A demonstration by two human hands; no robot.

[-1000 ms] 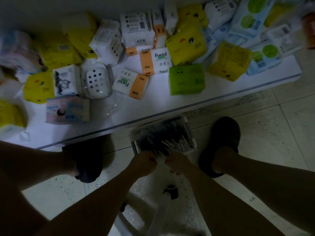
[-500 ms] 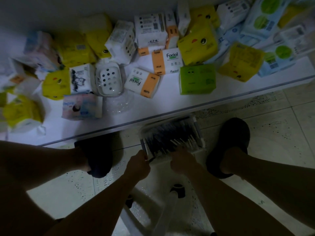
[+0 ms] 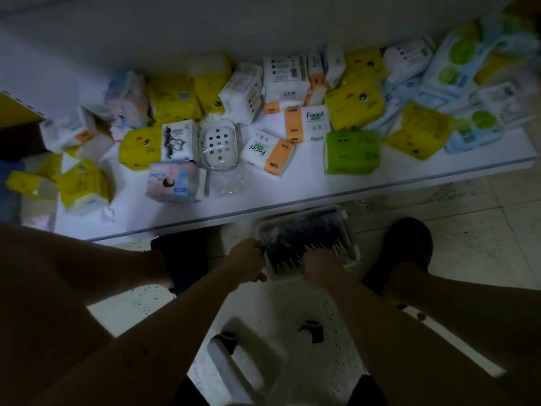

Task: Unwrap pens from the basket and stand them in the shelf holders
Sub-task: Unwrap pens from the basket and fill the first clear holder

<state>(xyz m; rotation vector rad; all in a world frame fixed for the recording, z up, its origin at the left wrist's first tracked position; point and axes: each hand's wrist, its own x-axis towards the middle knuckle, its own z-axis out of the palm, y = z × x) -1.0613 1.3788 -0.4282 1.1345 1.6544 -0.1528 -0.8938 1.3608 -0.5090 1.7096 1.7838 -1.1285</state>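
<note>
A white basket (image 3: 349,230) full of dark wrapped pens (image 3: 304,238) stands on the tiled floor between my feet, just below the shelf edge. My left hand (image 3: 246,263) curls around the basket's near left corner, where crinkled clear wrap shows. At the near end of the pens, my right hand (image 3: 319,268) reaches in with its fingers curled down among them; the fingertips are hidden. No pen holders are in view.
The white low shelf (image 3: 292,189) carries several tissue packs, a white perforated soap dish (image 3: 218,146) and an empty clear wrapper (image 3: 228,181). A white stool (image 3: 248,356) sits under me. Dark slippers flank the basket.
My hands have moved apart from the basket's near edge. The left went to the left corner and the right pushed forward into the pens.
</note>
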